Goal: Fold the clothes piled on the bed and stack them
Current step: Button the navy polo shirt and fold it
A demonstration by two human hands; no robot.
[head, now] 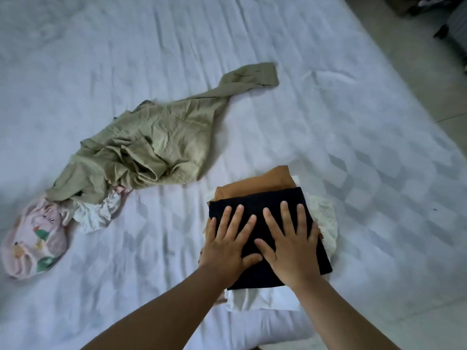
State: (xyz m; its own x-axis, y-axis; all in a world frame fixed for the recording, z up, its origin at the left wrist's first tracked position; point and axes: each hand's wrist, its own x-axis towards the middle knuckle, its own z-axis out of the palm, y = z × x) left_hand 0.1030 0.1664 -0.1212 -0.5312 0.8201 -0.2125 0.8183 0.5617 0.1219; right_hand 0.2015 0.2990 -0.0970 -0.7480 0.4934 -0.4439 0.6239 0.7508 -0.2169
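A folded dark navy garment (pixel 265 200) tops a stack near the bed's front right. Under it lie a folded brown garment (pixel 267 179), a cream lacy piece (pixel 326 218) and a white folded piece (pixel 257 300). My left hand (pixel 227 242) and my right hand (pixel 290 245) press flat on the navy garment, fingers spread and straight. An unfolded olive-green garment (pixel 151 145) sprawls to the left, one leg stretching toward the back. A pink printed garment (pixel 32 238) and a white crumpled piece (pixel 96 213) lie at its lower left end.
The white bedsheet (pixel 328 102) covers the bed, wrinkled across the back. The bed's right edge runs diagonally, with pale tiled floor (pixel 424 72) beyond it. Dark objects (pixel 452 39) stand on the floor at the top right.
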